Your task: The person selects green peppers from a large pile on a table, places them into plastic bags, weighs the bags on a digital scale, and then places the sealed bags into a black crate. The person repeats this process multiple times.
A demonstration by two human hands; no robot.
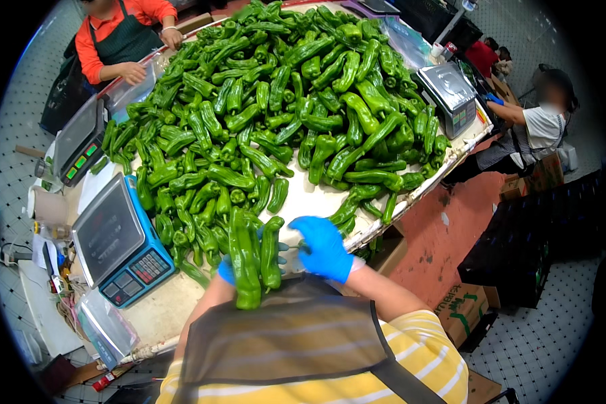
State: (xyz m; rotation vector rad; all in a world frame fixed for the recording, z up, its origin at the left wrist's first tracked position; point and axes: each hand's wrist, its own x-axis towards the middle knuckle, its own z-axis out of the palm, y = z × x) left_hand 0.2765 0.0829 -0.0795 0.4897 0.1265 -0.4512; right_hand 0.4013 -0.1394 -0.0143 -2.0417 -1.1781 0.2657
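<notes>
My left hand, in a blue glove, is closed around several long green peppers held upright close to my apron. The peppers cover much of that hand; a few fingertips show at their right side. Just right of them is my right hand, also gloved in blue, with its fingers curved. A small dark green piece, perhaps a pepper stem, shows by its fingers; whether it is gripped is unclear. Beyond both hands a large heap of green peppers spreads over the pale table.
At left stand a blue digital scale and a dark scale; plastic bags lie near the front corner. Another scale is at right. Co-workers stand at far left and right. Cardboard boxes sit on the floor.
</notes>
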